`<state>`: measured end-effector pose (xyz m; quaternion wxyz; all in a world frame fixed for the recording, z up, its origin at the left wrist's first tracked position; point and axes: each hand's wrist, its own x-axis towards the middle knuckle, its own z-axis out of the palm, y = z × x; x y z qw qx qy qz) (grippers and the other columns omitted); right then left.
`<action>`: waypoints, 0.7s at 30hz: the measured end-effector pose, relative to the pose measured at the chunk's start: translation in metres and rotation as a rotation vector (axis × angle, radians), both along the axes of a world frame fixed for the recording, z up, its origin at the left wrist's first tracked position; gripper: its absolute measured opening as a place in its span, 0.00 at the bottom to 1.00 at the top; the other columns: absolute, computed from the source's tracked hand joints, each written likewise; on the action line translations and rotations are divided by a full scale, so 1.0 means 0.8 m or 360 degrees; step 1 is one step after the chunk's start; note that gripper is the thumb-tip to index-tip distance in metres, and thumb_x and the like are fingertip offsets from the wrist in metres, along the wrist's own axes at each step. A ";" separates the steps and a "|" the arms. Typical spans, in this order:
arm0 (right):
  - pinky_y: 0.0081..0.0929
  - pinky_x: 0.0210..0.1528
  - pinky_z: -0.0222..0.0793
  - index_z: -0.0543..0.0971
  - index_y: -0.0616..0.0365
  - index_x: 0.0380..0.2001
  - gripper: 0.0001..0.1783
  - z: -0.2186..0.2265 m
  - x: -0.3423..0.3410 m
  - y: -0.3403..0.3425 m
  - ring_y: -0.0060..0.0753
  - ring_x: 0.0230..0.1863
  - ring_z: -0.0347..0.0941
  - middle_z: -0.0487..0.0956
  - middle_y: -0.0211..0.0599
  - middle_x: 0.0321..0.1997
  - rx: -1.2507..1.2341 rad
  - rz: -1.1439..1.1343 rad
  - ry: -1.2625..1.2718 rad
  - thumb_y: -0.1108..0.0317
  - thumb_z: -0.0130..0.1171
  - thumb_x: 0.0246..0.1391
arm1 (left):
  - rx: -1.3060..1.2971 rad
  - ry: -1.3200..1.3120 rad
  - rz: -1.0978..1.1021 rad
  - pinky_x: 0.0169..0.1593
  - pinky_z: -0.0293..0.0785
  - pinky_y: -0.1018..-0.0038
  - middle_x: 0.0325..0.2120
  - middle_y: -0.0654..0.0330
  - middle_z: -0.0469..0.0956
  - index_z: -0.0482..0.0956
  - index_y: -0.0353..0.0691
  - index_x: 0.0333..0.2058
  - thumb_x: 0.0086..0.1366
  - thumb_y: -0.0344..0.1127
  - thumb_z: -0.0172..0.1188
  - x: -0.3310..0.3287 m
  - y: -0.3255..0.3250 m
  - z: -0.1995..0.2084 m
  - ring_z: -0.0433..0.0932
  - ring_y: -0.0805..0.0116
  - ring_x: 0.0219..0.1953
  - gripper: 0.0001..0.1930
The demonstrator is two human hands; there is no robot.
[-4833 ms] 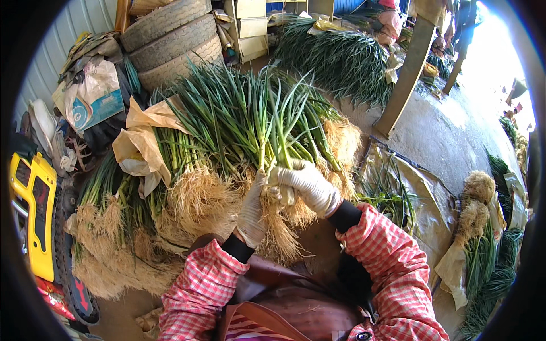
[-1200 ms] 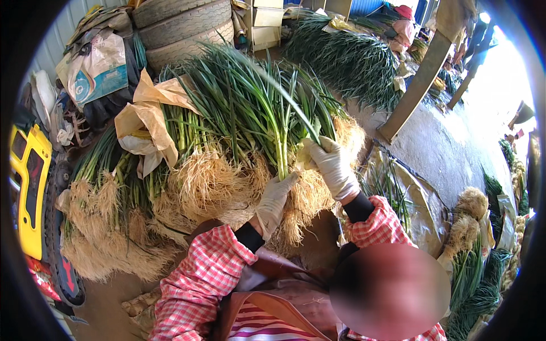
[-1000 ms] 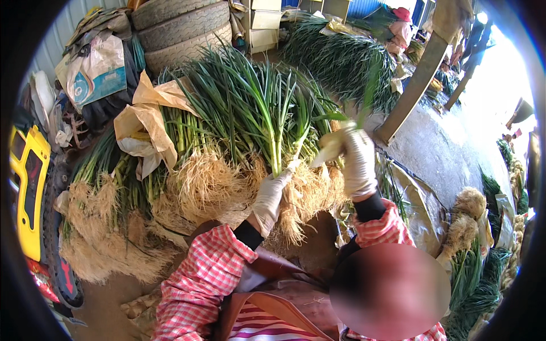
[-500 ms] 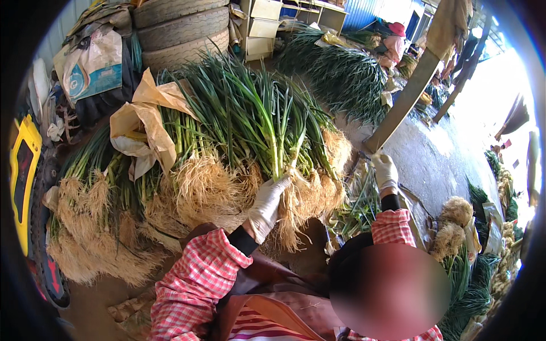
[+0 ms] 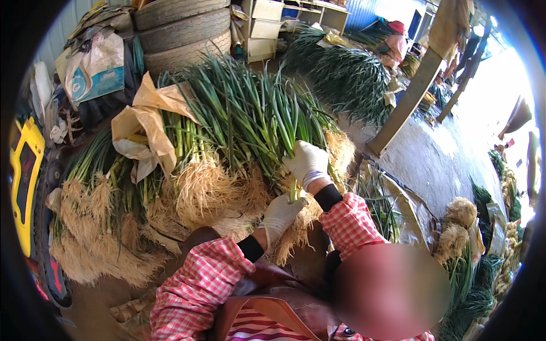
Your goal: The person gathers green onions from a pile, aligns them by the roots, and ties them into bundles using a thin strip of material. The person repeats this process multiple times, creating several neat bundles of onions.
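Both my hands wear whitish gloves. Low over the front of a big heap of green onions point(image 5: 239, 108), my left hand point(image 5: 281, 217) is closed round the lower part of a green onion point(image 5: 293, 188), just above its roots. My right hand point(image 5: 307, 161) sits higher, its fingers curled against the green stalks; what exactly lies inside them is hidden. A short pale stretch of stalk shows between the two hands. Long tan roots point(image 5: 207, 184) hang off the heap toward me, and some dangle below my left hand.
Brown paper point(image 5: 145, 128) lies on the heap's left part. Stacked tyres point(image 5: 185, 37) stand behind it. A slanting post point(image 5: 406, 102) rises at the right, with more onions point(image 5: 341, 71) beyond. At far left is a yellow-framed object point(image 5: 25, 182). Another person point(image 5: 395, 45) is in the back.
My right hand has come left from beside the post to the stalks above my left hand. The left hand has dropped slightly, and the upright stalks it held have shifted down.
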<state>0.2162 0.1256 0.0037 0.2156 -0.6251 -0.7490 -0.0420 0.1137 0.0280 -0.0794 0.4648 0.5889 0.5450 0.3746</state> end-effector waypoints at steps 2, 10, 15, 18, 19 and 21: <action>0.41 0.30 0.74 0.80 0.54 0.23 0.17 0.000 0.009 0.003 0.48 0.28 0.79 0.81 0.42 0.25 -0.0080 -0.0075 -0.0010 0.50 0.65 0.42 | -0.0016 -0.0143 -0.0110 0.26 0.64 0.64 0.13 0.57 0.70 0.77 0.33 0.24 0.63 0.53 0.60 0.000 0.003 -0.017 0.65 0.69 0.18 0.24; 0.34 0.28 0.72 0.77 0.60 0.30 0.14 -0.023 0.037 0.036 0.39 0.25 0.77 0.80 0.43 0.25 -0.0432 0.0042 0.1599 0.58 0.59 0.54 | -0.0185 -0.0444 -0.0072 0.29 0.64 0.77 0.22 0.70 0.73 0.81 0.31 0.36 0.67 0.40 0.59 -0.011 -0.001 0.011 0.65 0.80 0.25 0.15; 0.19 0.18 0.60 0.76 0.59 0.30 0.08 0.008 0.078 0.027 0.18 0.17 0.65 0.75 0.30 0.22 -0.0242 0.0413 0.3057 0.66 0.60 0.58 | -0.0245 -0.0772 0.0035 0.36 0.67 0.80 0.28 0.69 0.75 0.79 0.34 0.43 0.68 0.40 0.58 -0.013 -0.007 0.030 0.69 0.80 0.29 0.14; 0.20 0.20 0.58 0.76 0.58 0.30 0.10 0.042 0.113 0.006 0.20 0.18 0.64 0.73 0.27 0.22 0.0328 0.0374 0.2980 0.62 0.58 0.60 | -0.0244 -0.1077 0.0002 0.28 0.80 0.79 0.28 0.63 0.78 0.75 0.36 0.45 0.67 0.48 0.56 -0.022 -0.018 0.076 0.78 0.76 0.23 0.19; 0.20 0.21 0.59 0.76 0.57 0.31 0.10 0.043 0.131 0.006 0.20 0.19 0.65 0.73 0.27 0.22 0.0490 0.0383 0.2979 0.62 0.57 0.60 | -0.0275 -0.1277 0.0020 0.25 0.81 0.79 0.28 0.62 0.78 0.74 0.37 0.46 0.68 0.47 0.56 -0.016 -0.027 0.105 0.79 0.76 0.22 0.19; 0.22 0.22 0.63 0.75 0.56 0.32 0.10 0.033 0.144 0.015 0.21 0.20 0.66 0.73 0.27 0.23 0.0487 0.0187 0.3296 0.60 0.57 0.61 | -0.0212 -0.1464 0.0073 0.22 0.78 0.81 0.30 0.62 0.79 0.73 0.36 0.48 0.68 0.44 0.56 -0.025 -0.028 0.108 0.80 0.74 0.22 0.19</action>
